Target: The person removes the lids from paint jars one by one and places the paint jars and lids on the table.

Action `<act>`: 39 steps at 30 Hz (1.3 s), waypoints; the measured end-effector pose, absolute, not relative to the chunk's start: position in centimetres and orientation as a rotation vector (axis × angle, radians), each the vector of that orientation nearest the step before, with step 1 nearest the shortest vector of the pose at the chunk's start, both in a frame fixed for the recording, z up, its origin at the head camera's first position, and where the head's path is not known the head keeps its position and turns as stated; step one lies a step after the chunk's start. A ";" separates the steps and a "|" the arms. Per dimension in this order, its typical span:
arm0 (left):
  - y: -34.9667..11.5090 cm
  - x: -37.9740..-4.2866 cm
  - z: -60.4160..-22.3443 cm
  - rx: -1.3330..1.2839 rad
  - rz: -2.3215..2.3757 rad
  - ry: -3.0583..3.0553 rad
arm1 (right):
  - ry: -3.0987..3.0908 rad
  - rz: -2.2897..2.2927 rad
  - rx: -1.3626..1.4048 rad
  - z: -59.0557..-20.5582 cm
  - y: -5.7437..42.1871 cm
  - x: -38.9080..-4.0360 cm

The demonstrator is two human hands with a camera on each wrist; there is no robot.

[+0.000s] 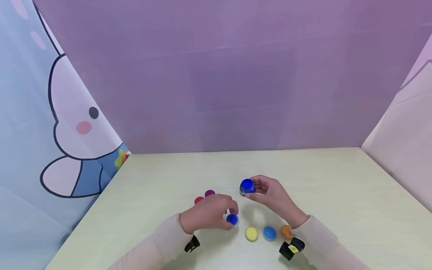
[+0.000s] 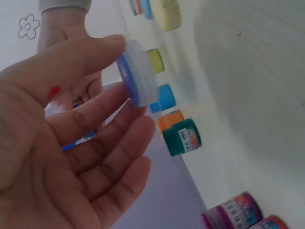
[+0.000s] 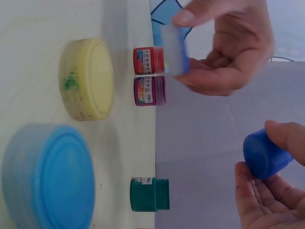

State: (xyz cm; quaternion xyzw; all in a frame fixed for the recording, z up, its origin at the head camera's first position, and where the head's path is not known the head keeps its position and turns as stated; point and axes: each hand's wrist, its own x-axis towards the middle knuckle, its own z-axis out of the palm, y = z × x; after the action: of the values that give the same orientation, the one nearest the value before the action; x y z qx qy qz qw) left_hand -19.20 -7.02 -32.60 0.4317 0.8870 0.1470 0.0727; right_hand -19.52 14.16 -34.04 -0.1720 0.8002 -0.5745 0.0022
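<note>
My left hand (image 1: 212, 213) pinches a lid (image 1: 232, 219) between thumb and fingers. The lid (image 2: 138, 74) has a blue inside and a translucent whitish rim in the left wrist view. Further back, my right hand (image 1: 272, 193) holds an open jar of dark blue paint (image 1: 247, 185), its mouth tilted toward the head camera. In the right wrist view, the thumb and fingers grip the blue jar (image 3: 267, 153) around its side. Lid and jar are apart.
Loose yellow (image 1: 251, 234), blue (image 1: 269, 233) and orange (image 1: 286, 232) lids lie on the table near my right forearm. Red (image 3: 148, 60) and purple (image 3: 149, 90) jars stand together by my left hand. Green (image 2: 183, 137), orange (image 2: 170, 118), light blue (image 2: 164, 97) and yellow (image 2: 155, 61) pieces form a row.
</note>
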 end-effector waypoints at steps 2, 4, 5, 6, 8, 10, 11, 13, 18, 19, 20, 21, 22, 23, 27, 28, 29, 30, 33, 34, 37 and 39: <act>-6.6 -19.1 -32.9 1.247 0.374 2.639 | 2.501 -1.812 -0.536 -34.1 14.2 -19.6; -6.3 -19.0 -33.3 1.226 0.324 2.619 | 2.479 -1.830 -0.550 -34.2 14.2 -19.6; -6.2 -19.0 -33.5 1.226 0.306 2.609 | 2.469 -1.839 -0.556 -34.2 14.2 -19.6; -6.1 -19.0 -33.6 1.233 0.297 2.598 | 2.460 -1.847 -0.567 -34.3 14.2 -19.6; -6.0 -18.9 -33.9 1.263 0.280 2.575 | 2.448 -1.858 -0.583 -34.3 14.2 -19.7; -5.9 -18.8 -34.0 1.305 0.249 2.555 | 2.447 -1.863 -0.577 -34.3 14.2 -19.7; -5.9 -18.7 -34.1 1.325 0.230 2.545 | 2.449 -1.862 -0.567 -34.3 14.2 -19.6; -5.8 -18.6 -34.3 1.347 0.207 2.518 | 2.448 -1.860 -0.543 -34.3 14.2 -19.6; -5.9 -18.6 -34.9 1.344 0.214 2.471 | 2.439 -1.860 -0.523 -34.3 14.2 -19.5; -5.9 -18.6 -34.9 1.340 0.221 2.469 | 2.439 -1.861 -0.527 -34.3 14.2 -19.5; -5.9 -18.6 -35.0 1.337 0.228 2.466 | 2.440 -1.864 -0.533 -34.3 14.2 -19.4; -5.9 -18.6 -35.0 1.333 0.232 2.466 | 2.438 -1.867 -0.540 -34.3 14.2 -19.5; -5.8 -18.6 -35.0 1.331 0.235 2.465 | 2.436 -1.869 -0.546 -34.3 14.2 -19.4; -5.8 -18.6 -35.0 1.328 0.236 2.464 | 2.433 -1.871 -0.550 -34.3 14.1 -19.4; -6.0 -18.4 -34.7 1.319 0.254 2.466 | 2.417 -1.876 -0.552 -34.2 14.0 -19.3; -6.1 -18.3 -34.5 1.311 0.266 2.468 | 2.417 -1.874 -0.550 -34.1 13.9 -19.2; -6.2 -18.3 -34.4 1.303 0.276 2.473 | 2.418 -1.873 -0.550 -34.1 13.9 -19.2; -6.4 -18.3 -34.2 1.291 0.287 2.482 | 2.420 -1.871 -0.551 -34.1 13.9 -19.2; -6.9 -18.4 -33.6 1.272 0.309 2.522 | 2.421 -1.866 -0.552 -34.1 13.9 -19.1; -7.1 -18.5 -33.4 1.268 0.319 2.538 | 2.419 -1.866 -0.556 -34.1 13.9 -19.1; -7.7 -18.8 -32.7 1.298 0.346 2.590 | 2.420 -1.862 -0.558 -34.1 13.8 -19.1; -8.2 -19.1 -32.3 1.335 0.373 2.625 | 2.413 -1.866 -0.561 -34.1 13.7 -19.1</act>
State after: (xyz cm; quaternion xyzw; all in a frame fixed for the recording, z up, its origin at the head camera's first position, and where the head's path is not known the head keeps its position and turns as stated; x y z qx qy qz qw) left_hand -19.09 -8.16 -32.25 0.4480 0.8810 0.1251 0.0862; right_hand -19.07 13.68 -34.07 -0.1807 0.7778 -0.6016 0.0199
